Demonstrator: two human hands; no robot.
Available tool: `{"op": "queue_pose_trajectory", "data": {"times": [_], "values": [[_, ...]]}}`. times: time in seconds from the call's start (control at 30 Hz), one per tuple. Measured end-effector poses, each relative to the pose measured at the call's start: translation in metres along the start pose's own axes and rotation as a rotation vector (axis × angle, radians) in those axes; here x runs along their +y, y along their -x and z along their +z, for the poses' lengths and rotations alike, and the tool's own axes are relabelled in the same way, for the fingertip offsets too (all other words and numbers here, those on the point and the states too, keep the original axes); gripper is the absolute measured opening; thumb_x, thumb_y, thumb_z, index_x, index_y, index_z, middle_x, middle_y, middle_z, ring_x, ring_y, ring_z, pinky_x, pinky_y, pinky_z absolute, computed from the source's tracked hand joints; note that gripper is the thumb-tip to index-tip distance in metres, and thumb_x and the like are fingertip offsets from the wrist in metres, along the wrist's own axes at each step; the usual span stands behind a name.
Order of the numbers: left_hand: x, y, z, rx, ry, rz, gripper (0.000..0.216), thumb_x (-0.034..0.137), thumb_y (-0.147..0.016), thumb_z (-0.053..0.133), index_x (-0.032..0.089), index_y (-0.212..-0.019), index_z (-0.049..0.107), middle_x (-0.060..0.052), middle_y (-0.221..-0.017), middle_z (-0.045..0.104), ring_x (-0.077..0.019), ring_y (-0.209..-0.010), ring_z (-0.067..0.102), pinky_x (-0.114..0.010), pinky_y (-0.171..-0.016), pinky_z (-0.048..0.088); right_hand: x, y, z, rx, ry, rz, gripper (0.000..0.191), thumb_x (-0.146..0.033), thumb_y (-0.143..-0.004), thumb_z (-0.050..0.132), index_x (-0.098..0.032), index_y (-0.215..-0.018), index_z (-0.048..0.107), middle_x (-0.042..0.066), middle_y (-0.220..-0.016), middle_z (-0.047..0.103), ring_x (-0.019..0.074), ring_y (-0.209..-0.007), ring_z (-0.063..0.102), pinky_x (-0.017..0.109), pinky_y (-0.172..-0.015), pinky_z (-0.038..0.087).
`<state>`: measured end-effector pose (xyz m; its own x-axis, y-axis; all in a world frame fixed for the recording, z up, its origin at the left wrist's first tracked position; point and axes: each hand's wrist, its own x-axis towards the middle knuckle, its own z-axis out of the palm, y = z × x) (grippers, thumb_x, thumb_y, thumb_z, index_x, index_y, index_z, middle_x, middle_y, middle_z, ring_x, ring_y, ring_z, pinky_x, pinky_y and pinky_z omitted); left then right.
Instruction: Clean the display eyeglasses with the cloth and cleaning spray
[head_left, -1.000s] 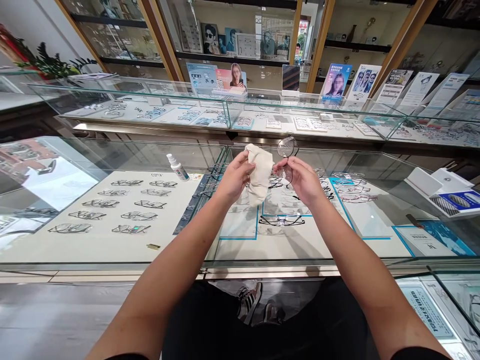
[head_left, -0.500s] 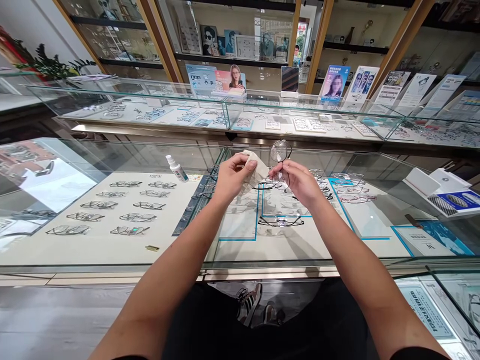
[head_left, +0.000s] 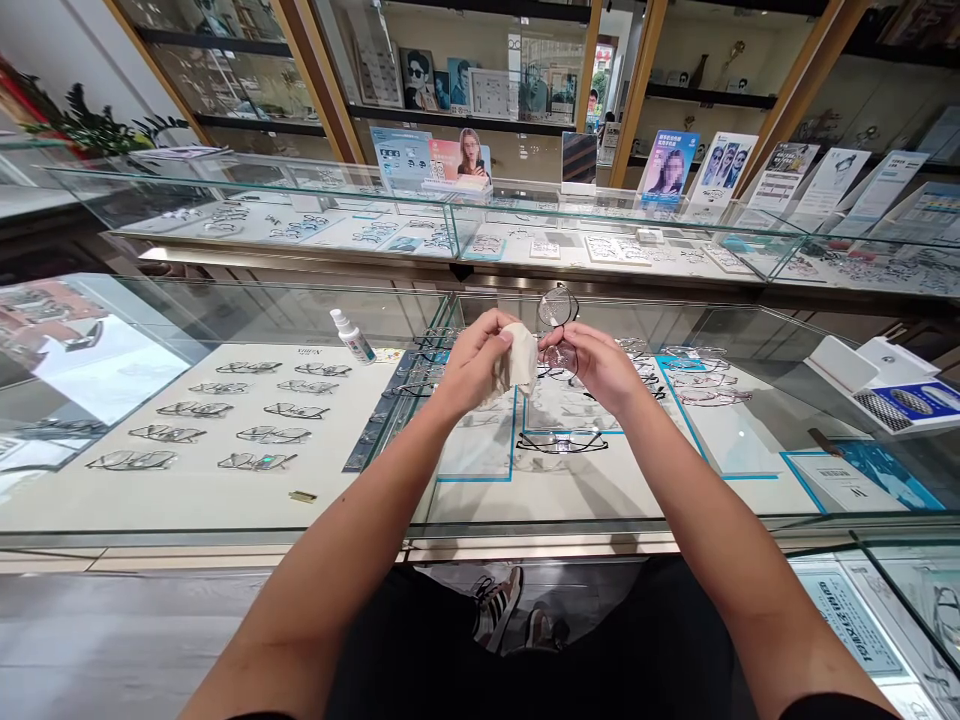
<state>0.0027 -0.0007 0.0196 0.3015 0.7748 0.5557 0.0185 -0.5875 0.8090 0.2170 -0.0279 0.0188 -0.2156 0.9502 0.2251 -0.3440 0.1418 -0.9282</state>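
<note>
The glasses stand on end, up in the air above the glass counter, over its far half and close to the seam between two cases. Their long line runs up and down. One round lens sits on top and the other sits right under it, partly behind the fingers. The top lens faces the camera.

The counter is a long glass case. Under the glass, rows of glasses lie on a pale board on the left side. More frames lie on blue-edged mats under the hands, and one dark frame lies nearer the front edge. A small spray bottle stands tilted on the glass top, near the far edge and left of the hands. A white box sits by the right edge. Behind the counter is a second glass case with posters on top, and tall shelves stand behind that.

Both arms reach straight out from the body and meet over the counter. The left hand is curled shut around a bunched pale cloth, which touches the glasses. The right hand pinches the glasses at the lower lens with its fingertips, fingers bent and close together.
</note>
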Motion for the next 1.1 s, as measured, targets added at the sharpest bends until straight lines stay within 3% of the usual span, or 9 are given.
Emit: {"op": "queue_pose_trajectory", "data": {"times": [0.27,0.37,0.53,0.63,0.73,0.83,0.93,1.1], "values": [[0.005,0.007,0.011,-0.09,-0.233,0.188,0.045,0.063,-0.108,0.051,0.024,-0.092,0.066,-0.008,-0.1,0.062,-0.027,-0.102,0.056,-0.043,-0.097,0.043,0.01,0.0,0.009,0.071,-0.057,0.031,0.033,-0.053,-0.072,0.093,-0.025,-0.086,0.084,0.001,-0.092,0.078,0.0156,-0.082,0.068,0.027,-0.078,0.057],[0.002,0.01,0.016,-0.057,-0.307,0.212,0.048,0.065,-0.108,0.05,0.024,-0.096,0.069,-0.009,-0.103,0.06,-0.0283,-0.107,0.055,-0.046,-0.1,0.043,0.015,0.001,0.014,0.098,-0.063,0.041,0.035,-0.054,-0.072,0.093,-0.026,-0.091,0.084,0.001,-0.091,0.079,0.017,-0.084,0.068,0.029,-0.077,0.056],[-0.002,0.011,0.022,0.005,-0.33,0.247,0.035,0.058,-0.104,0.064,0.024,-0.104,0.069,-0.01,-0.109,0.062,-0.0278,-0.111,0.057,-0.044,-0.102,0.045,0.02,0.002,0.02,0.13,-0.095,0.044,0.033,-0.051,-0.072,0.092,-0.027,-0.092,0.084,0.001,-0.09,0.08,0.0173,-0.083,0.068,0.028,-0.074,0.053],[-0.001,0.013,0.023,0.144,-0.354,0.263,0.038,0.058,-0.096,0.075,0.024,-0.106,0.063,-0.009,-0.112,0.063,-0.0267,-0.108,0.058,-0.042,-0.098,0.044,0.021,0.003,0.021,0.119,-0.111,0.041,0.029,-0.05,-0.077,0.089,-0.028,-0.096,0.086,0.001,-0.093,0.082,0.0165,-0.083,0.068,0.027,-0.073,0.052],[0.002,0.017,0.025,0.35,-0.437,0.169,0.056,0.064,-0.081,0.089,0.025,-0.087,0.05,-0.002,-0.09,0.056,-0.0216,-0.085,0.051,-0.037,-0.081,0.04,0.02,0.005,0.021,0.108,-0.096,0.039,0.03,-0.052,-0.081,0.085,-0.029,-0.1,0.087,0.002,-0.101,0.083,0.018,-0.088,0.07,0.028,-0.074,0.053],[0.008,0.022,0.026,0.274,-0.452,-0.004,0.064,0.065,-0.085,0.085,0.024,-0.072,0.038,0.004,-0.066,0.044,-0.0159,-0.063,0.036,-0.034,-0.065,0.029,0.019,0.006,0.022,0.119,-0.093,0.027,0.032,-0.053,-0.08,0.086,-0.029,-0.101,0.087,0.002,-0.102,0.083,0.019,-0.091,0.07,0.028,-0.075,0.054],[0.012,0.024,0.026,0.19,-0.459,-0.08,0.056,0.063,-0.092,0.079,0.023,-0.068,0.047,0.003,-0.061,0.053,-0.0159,-0.059,0.043,-0.033,-0.064,0.029,0.017,0.007,0.024,0.131,-0.089,0.006,0.033,-0.054,-0.077,0.087,-0.03,-0.1,0.086,0.001,-0.104,0.083,0.0196,-0.093,0.07,0.028,-0.076,0.054],[0.011,0.021,0.025,0.158,-0.374,-0.202,0.045,0.067,-0.088,0.081,0.024,-0.083,0.071,-0.004,-0.081,0.077,-0.0234,-0.077,0.067,-0.033,-0.07,0.04,0.016,0.007,0.026,0.156,-0.059,-0.069,0.029,-0.052,-0.08,0.085,-0.028,-0.095,0.086,0.003,-0.115,0.083,0.0226,-0.108,0.071,0.032,-0.09,0.056]]}}
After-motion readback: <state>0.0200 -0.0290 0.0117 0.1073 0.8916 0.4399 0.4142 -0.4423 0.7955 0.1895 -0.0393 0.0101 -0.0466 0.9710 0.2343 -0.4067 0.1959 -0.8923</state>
